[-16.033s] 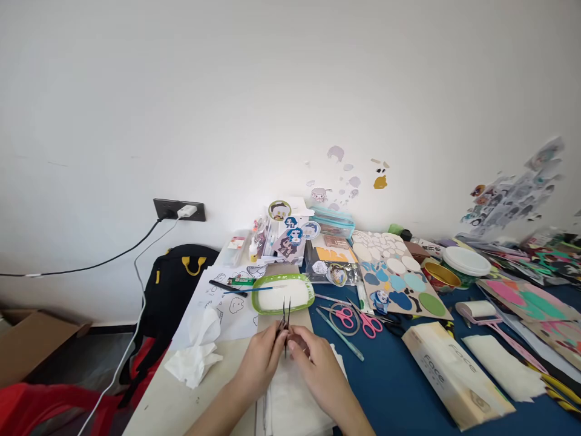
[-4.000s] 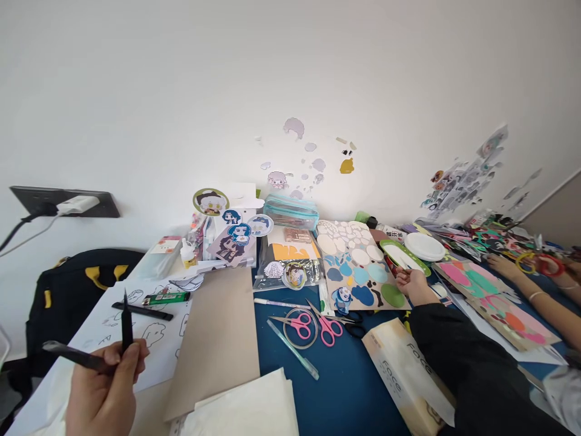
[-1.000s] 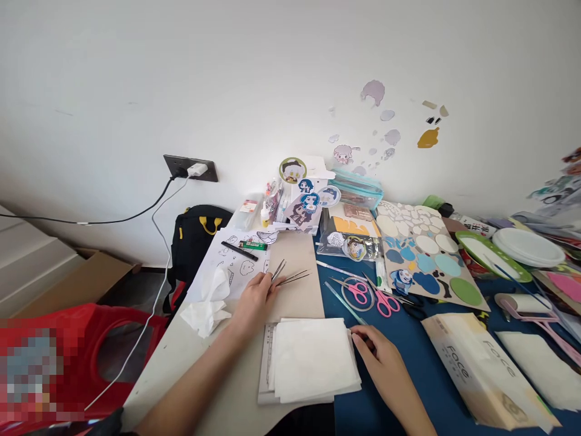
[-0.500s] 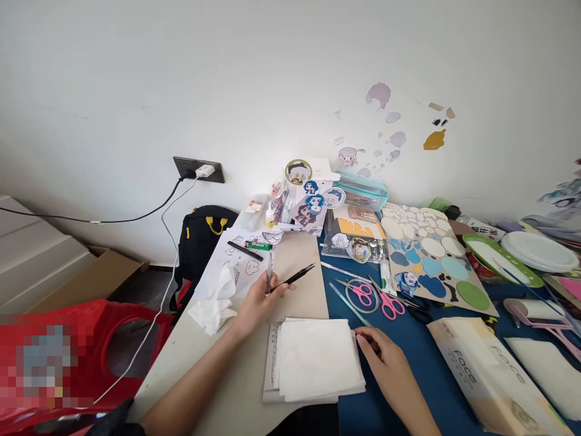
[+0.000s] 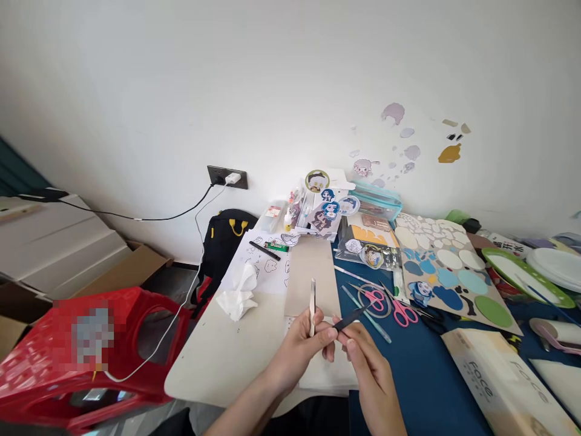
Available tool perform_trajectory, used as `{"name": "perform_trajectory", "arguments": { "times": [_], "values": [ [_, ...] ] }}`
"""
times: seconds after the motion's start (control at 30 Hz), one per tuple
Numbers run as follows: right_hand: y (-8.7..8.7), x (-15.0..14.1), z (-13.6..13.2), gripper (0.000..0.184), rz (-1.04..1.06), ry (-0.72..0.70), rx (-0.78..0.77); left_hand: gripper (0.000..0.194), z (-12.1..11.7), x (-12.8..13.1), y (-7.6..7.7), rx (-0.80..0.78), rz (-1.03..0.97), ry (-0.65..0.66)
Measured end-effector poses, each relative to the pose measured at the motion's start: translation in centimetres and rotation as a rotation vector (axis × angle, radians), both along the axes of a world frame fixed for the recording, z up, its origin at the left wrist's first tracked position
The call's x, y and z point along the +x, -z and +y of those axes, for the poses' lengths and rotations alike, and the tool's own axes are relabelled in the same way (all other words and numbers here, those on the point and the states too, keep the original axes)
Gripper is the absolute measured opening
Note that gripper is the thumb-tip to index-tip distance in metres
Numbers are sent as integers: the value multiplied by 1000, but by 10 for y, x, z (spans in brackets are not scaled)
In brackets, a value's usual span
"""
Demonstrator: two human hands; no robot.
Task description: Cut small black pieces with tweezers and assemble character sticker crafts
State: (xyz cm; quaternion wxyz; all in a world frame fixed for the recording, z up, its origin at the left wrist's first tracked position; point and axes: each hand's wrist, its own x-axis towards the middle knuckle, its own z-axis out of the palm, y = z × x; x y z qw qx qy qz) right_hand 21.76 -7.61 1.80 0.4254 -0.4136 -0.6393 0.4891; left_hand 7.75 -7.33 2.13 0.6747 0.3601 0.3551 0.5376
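Note:
My left hand (image 5: 302, 345) is raised over the table's near edge, closed on a pale upright tweezers (image 5: 312, 306). A dark tweezers (image 5: 350, 318) points right between both hands. My right hand (image 5: 363, 357) meets the left, its fingers pinching the dark tweezers' near end. Under the hands lies a stack of white paper sheets (image 5: 333, 375) on a brown card (image 5: 311, 275).
Pink scissors (image 5: 402, 309) and a tape ring (image 5: 372, 298) lie on the blue mat. A crumpled tissue (image 5: 236, 297), a drawing sheet (image 5: 261, 269), a tissue box (image 5: 503, 387) and a sticker board (image 5: 449, 272) surround them. A red chair (image 5: 91, 357) and a black bag (image 5: 224, 239) stand left.
My left hand lifted two tweezers off the brown card and drew them toward me. My right hand left the paper stack and joined it at the dark tweezers. The view swung left.

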Motion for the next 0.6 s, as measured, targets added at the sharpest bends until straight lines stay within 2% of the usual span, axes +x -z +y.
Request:
{"name": "perform_trajectory", "arguments": {
  "times": [0.2,0.3,0.37,0.4,0.43,0.53,0.57,0.6],
  "values": [
    [1,0,-7,33,144,-85,-147,36,-20,8,-2,20,35,-47],
    [-6,1,-9,31,47,-99,-122,29,-26,11,0,53,120,-84],
    [-9,15,-7,31,-109,-39,-47,25,-29,7,6,95,192,-143],
    [-10,29,-5,32,-208,38,6,23,-30,3,10,118,241,-195],
    [-11,47,-3,34,-313,178,66,24,-31,-3,14,134,299,-278],
    [-8,122,5,47,-648,757,192,23,-31,-25,29,119,454,-530],
    [-7,149,8,54,-790,905,200,24,-30,-32,35,115,484,-595],
    [-5,173,10,62,-928,992,173,24,-30,-38,40,107,507,-639]
  ]
}}
